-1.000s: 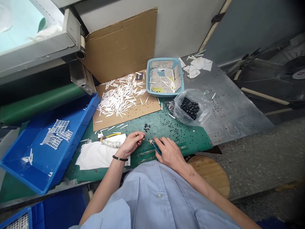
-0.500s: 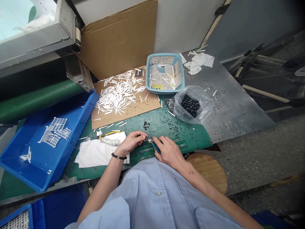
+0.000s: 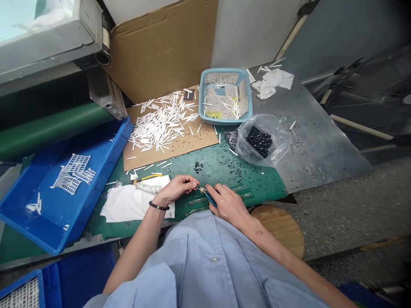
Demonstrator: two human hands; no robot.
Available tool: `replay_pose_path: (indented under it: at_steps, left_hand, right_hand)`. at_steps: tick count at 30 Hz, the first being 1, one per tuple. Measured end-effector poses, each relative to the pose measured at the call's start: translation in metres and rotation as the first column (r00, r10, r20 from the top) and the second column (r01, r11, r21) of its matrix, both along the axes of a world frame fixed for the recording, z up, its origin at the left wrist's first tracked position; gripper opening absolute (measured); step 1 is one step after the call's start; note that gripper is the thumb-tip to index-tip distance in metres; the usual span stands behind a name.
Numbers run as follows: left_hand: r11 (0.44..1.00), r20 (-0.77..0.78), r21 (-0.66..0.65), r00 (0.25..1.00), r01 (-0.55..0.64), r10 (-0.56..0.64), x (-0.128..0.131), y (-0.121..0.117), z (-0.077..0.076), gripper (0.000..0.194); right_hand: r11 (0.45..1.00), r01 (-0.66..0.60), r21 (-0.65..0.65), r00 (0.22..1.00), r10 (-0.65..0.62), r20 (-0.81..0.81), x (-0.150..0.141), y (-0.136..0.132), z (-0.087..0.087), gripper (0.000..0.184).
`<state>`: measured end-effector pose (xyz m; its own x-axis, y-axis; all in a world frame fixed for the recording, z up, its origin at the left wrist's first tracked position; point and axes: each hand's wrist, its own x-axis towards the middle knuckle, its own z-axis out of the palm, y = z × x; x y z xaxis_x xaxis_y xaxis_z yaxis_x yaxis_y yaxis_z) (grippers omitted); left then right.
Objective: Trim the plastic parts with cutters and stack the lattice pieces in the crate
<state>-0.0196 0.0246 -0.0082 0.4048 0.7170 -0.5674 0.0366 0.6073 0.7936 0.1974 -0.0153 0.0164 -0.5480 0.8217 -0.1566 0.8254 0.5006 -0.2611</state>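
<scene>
**Hands:** L hand [image 3: 176, 190] & R hand [image 3: 227, 205] apart but close, both over near edge of green cutting mat [image 3: 221, 169]. R hand clamped on blue-handled pliers [image 3: 208, 196], tip pointing toward L hand. L fingertips [image 3: 192, 184] curled together just beside plier tip; w/ tiny item between them? Cannot tell, too small. Black bead bracelet [image 3: 159, 207] on L wrist. Light-blue shirt [image 3: 208, 261] fills lower frame.

**Near hands:** small cluster of black pieces [image 3: 198, 167] on mat, just above L fingertips; more black bits scattered toward far R of mat. White cloth [image 3: 135, 202] at near L of mat, under L wrist side; yellow-handled pliers [image 3: 144, 177] lie along its far edge.

**Rest of bench:** cardboard sheet [image 3: 205, 139] at far edge carries big loose pile of white plastic sticks [image 3: 160, 124]. Light-blue basket [image 3: 199, 96], paper-lined, at far edge, holds few sticks. Clear plastic bag [image 3: 278, 145] w/ black pieces [image 3: 258, 141] sits just in front of basket, on mat/metal sheet border. White rag [image 3: 269, 83] at far R corner on metal sheet [image 3: 317, 149]. Blue tray [image 3: 107, 147] at L edge holds white lattice pieces [image 3: 72, 179]. Round wooden stool [image 3: 279, 229] beyond near R edge.
</scene>
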Motion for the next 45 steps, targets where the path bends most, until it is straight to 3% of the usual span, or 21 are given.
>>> replay_pose_path:
  at_steps: [19,26,32,37,42,45]
  left_hand:
    - [0.997,-0.003,-0.030,0.997,-0.074,0.074,0.004,-0.003,0.002,0.040]
    - [0.998,-0.021,-0.025,0.998,-0.063,0.063,0.004,-0.003,0.000,0.039]
    - [1.000,-0.053,0.016,0.999,0.009,-0.008,0.004,-0.003,-0.003,0.035]
    - [1.000,-0.054,-0.014,0.999,-0.002,0.002,0.007,-0.005,-0.005,0.036]
    - [0.999,-0.012,-0.049,1.000,-0.022,0.021,0.009,-0.007,-0.008,0.035]
    - [0.991,0.054,-0.094,0.994,-0.090,0.096,0.008,-0.007,-0.008,0.035]
  right_hand:
    - [0.999,0.036,0.041,0.998,-0.033,-0.055,0.001,-0.002,-0.005,0.044]
    - [1.000,-0.020,0.022,1.000,0.020,-0.013,0.001,0.001,0.000,0.044]
    - [0.998,-0.023,-0.058,0.998,0.026,0.057,0.000,0.003,0.004,0.045]
    - [0.991,-0.030,-0.133,0.996,0.041,0.085,-0.002,0.003,0.005,0.043]
    - [0.985,-0.021,-0.173,0.997,0.033,0.067,-0.001,0.000,-0.004,0.044]
    - [0.995,0.018,-0.099,0.998,-0.024,-0.055,0.002,-0.004,-0.015,0.040]
